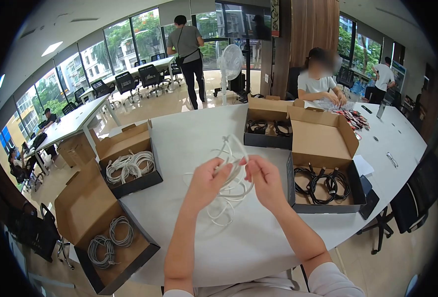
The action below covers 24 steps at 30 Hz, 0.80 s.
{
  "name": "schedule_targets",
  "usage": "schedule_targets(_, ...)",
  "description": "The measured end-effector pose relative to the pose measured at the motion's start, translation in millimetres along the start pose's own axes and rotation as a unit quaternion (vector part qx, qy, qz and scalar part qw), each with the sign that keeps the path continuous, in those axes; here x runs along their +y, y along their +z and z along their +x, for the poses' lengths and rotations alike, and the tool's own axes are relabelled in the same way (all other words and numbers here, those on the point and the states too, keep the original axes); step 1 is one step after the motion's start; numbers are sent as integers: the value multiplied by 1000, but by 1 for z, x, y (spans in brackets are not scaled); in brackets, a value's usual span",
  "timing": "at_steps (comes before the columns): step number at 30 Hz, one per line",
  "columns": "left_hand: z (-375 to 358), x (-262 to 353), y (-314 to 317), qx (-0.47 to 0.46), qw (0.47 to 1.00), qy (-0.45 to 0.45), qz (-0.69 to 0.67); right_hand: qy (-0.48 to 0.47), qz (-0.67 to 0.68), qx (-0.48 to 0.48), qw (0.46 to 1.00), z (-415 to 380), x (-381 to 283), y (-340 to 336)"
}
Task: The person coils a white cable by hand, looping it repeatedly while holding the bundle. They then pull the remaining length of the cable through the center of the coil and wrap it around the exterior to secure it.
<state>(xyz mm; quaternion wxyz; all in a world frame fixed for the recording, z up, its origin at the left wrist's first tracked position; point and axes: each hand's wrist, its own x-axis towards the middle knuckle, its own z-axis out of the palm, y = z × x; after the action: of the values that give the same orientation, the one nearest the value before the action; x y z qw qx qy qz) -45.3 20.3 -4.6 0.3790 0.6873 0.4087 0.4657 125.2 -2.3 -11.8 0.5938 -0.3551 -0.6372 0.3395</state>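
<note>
A loosely looped white cable (234, 185) is between my hands above the white table, some of its loops hanging toward the tabletop. My left hand (207, 182) is closed around the bundle, thumb on top. With fingers pinched, my right hand (264, 179) grips a strand of the same cable at the right side of the loops. Several cable parts are hidden behind my fingers. Nearest on the left is an open box of white cables (131, 167); on the right stands an open box of black cables (322, 184).
An open box with grey coiled cables (111, 242) lies at the left front edge. Another box of black cables (268, 127) stands farther back. Across the table, a person (320, 81) sits by a pile of small red and black items (351, 120). Glasses (391, 159) lie at right.
</note>
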Motion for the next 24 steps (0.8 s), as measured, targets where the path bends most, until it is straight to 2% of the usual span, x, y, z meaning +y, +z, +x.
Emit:
schedule_targets(3,0,0,6,-52,996,-7,-68,-110,-149,-5,983,-6,-15,-3)
schedule_targets(5,-2,1,3,-89,989,-32,-114,-152,-162,-8,975,-8,-26,-5)
schedule_targets(9,-5,-2,7,-124,987,-24,-97,-188,-208,36,959,-17,-44,-2)
schedule_targets(12,-6,-2,8,-157,987,12,-26,-72,14,133,988,-18,-32,6)
schedule_targets(14,-9,2,5,-189,981,40,18,-9,194,140,971,-8,-15,-4)
schedule_targets(15,-11,9,3,-191,981,18,33,25,282,139,949,-5,-12,-8)
schedule_targets(17,-10,12,-3,-235,971,0,33,-42,100,124,986,-4,-10,-9)
schedule_targets(19,-9,11,-5,-251,968,3,26,-124,-59,86,987,-7,-13,-8)
schedule_targets(22,-7,-3,2,-233,971,44,-31,-273,-231,-126,925,-12,-34,-9)
schedule_targets(24,-2,-14,3,-210,968,78,-114,-303,-273,-214,888,-15,-45,-10)
